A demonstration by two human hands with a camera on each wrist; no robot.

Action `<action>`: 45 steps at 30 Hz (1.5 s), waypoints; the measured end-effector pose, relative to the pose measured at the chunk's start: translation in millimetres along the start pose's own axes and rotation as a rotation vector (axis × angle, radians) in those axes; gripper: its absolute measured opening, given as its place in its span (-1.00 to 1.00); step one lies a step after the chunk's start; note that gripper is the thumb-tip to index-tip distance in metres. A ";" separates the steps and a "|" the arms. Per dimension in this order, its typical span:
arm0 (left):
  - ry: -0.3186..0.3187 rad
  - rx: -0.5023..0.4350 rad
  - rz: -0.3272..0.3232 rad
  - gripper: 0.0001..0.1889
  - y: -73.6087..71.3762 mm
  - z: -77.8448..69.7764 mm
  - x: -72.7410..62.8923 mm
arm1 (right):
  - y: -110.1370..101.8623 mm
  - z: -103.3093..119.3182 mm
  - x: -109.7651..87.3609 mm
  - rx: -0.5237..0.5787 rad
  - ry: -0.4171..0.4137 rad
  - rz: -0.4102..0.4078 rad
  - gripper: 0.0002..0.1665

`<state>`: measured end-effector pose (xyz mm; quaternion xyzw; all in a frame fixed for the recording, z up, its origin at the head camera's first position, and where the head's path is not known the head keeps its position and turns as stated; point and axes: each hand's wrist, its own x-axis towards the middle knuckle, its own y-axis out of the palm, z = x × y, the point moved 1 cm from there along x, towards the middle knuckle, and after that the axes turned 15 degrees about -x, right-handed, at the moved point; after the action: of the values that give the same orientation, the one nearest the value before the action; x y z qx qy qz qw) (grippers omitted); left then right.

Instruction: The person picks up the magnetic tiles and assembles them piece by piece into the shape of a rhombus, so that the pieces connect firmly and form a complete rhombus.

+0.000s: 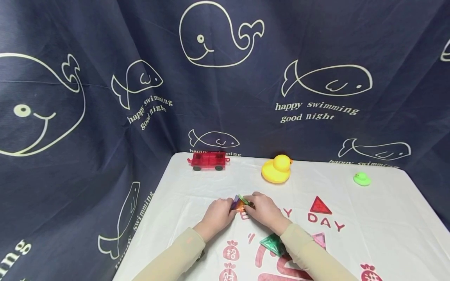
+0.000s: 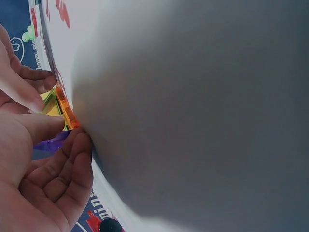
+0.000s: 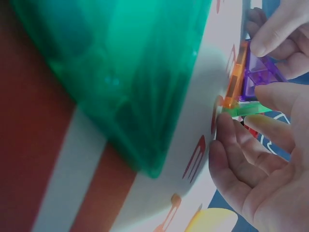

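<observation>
Near the middle of the table, both hands work at a small cluster of translucent magnetic tiles. My left hand (image 1: pixel 219 214) holds a purple magnetic tile (image 3: pixel 260 77) on the left side of the cluster. Over on the right, my right hand (image 1: pixel 263 210) has its thumb and fingers about a green magnetic tile (image 1: pixel 243 199), which leans upright. An orange magnetic tile (image 2: pixel 67 108) lies low between the two, against the tabletop. Fingers hide parts of all three tiles. A larger dark green tile (image 1: pixel 272 244) lies beside the right forearm.
At the back stand a red wheeled toy wagon (image 1: pixel 209 160) and a yellow toy duck (image 1: pixel 276 169). A small green duck (image 1: pixel 362 179) sits farther right. A red triangular tile (image 1: pixel 320 206) and a pink tile (image 1: pixel 320 239) lie on the white printed cover (image 1: pixel 383 222).
</observation>
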<state>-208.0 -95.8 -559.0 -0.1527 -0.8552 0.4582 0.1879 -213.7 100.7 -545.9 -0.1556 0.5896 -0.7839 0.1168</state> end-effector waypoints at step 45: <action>0.283 -0.001 0.164 -0.59 38.9 -70.3 -22.0 | -50.9 -150.0 -87.5 -0.132 0.171 -0.181 -0.51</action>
<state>-152.7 -33.5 -559.9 -0.2851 -0.8052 0.4455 0.2683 -190.1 280.1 -544.7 -0.1480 0.6314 -0.7610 -0.0156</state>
